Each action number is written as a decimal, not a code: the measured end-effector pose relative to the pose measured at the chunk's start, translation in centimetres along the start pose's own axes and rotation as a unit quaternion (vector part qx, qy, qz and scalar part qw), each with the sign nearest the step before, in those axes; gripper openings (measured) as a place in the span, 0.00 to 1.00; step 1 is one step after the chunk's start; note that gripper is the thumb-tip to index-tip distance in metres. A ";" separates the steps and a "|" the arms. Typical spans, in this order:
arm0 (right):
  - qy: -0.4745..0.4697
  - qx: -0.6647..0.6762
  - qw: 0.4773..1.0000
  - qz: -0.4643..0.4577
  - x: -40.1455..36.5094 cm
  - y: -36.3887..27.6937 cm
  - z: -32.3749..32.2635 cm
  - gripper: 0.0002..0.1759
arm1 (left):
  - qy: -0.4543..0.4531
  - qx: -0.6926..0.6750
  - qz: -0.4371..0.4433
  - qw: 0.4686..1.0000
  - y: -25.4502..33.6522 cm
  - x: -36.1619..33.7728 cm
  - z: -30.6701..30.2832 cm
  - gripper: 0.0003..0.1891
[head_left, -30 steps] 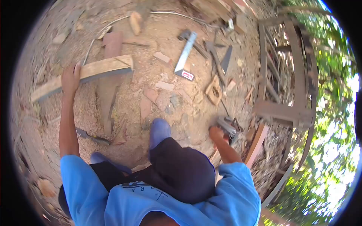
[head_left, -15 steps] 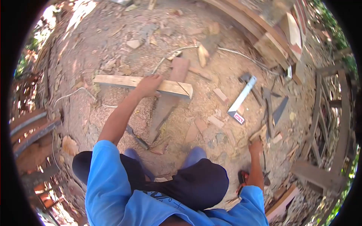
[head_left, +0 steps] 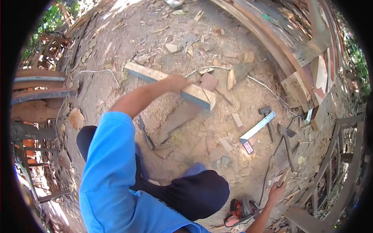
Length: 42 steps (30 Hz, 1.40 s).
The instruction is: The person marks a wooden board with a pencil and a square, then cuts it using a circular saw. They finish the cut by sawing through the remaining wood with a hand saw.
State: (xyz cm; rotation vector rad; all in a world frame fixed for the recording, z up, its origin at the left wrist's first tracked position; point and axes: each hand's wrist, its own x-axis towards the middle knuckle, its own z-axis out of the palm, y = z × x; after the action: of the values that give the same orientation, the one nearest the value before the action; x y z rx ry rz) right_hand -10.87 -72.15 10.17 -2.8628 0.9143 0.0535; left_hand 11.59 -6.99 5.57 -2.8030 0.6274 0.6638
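Observation:
My left hand (head_left: 178,83) is closed over a squared timber (head_left: 145,72), its fingers wrapped round the top. A dark line crosses the timber near its right end. Under it a flat brown board (head_left: 180,120) lies on the dirt. At the lower right, my right hand (head_left: 277,191) is closed on the wooden handle of a tool that looks like a handsaw (head_left: 284,176); its blade is hard to make out. Close to that hand sits a red and black circular saw (head_left: 241,211). A try square (head_left: 257,127) lies across a hammer (head_left: 271,128).
A chisel-like tool (head_left: 145,132) lies near my left knee. Long stacked boards (head_left: 268,42) curve along the upper right. A wooden frame (head_left: 332,174) stands at the right. A pale cord (head_left: 268,88) runs over ground strewn with sawdust and offcuts (head_left: 237,120).
My right hand has drawn back toward the circular saw with the handsaw's handle in it. My left hand stays on the timber. The view has shifted, bringing the circular saw into fuller sight.

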 end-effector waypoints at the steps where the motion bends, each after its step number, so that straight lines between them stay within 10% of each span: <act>1: 0.038 -0.012 0.999 -0.024 0.4 1.5 0.0 0.27 | -0.013 -0.005 0.002 1.000 -0.2 0.0 -1.4 0.38; 5: 0.238 -0.041 0.961 -0.139 3.0 12.6 2.0 0.22 | -0.023 0.012 0.035 0.999 -0.9 0.5 -4.1 0.39; 9: 0.057 0.437 0.878 0.186 1.6 17.8 -2.2 0.15 | -0.004 0.028 0.013 1.000 -1.6 0.4 -4.4 0.37; 12: 0.231 0.346 0.888 -0.194 -6.3 4.7 -11.3 0.11 | 0.046 0.010 -0.013 0.999 -3.7 1.9 -2.5 0.36; 15: 0.268 0.452 0.848 -0.068 -10.3 2.1 -12.6 0.08 | 0.043 0.005 -0.028 0.999 -5.4 2.6 0.2 0.38; 19: 0.159 0.656 0.735 0.073 -13.4 -0.3 -11.8 0.13 | 0.049 0.011 -0.096 0.994 -3.1 3.3 2.6 0.40; 21: -0.066 0.710 0.701 0.003 -13.2 -1.1 -10.2 0.15 | 0.096 -0.001 -0.146 0.985 -1.3 2.1 3.9 0.41; 25: -0.191 0.562 0.798 -0.101 -11.7 -10.9 -3.8 0.19 | 0.158 -0.037 -0.248 0.955 1.6 1.1 4.3 0.42; 30: -0.230 0.545 0.781 -0.200 -12.6 -19.3 1.4 0.24 | 0.220 -0.104 -0.293 0.925 3.9 0.1 6.1 0.45; 42: -0.236 0.411 0.836 -0.279 -15.0 -16.7 0.9 0.27 | 0.224 -0.153 -0.284 0.920 3.7 1.3 6.0 0.44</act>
State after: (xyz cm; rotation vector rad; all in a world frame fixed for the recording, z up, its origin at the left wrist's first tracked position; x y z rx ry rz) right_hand -13.42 -49.99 12.36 -2.0263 -0.0474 0.2289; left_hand 8.74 -9.12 -0.65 -3.2091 -0.2782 -0.0033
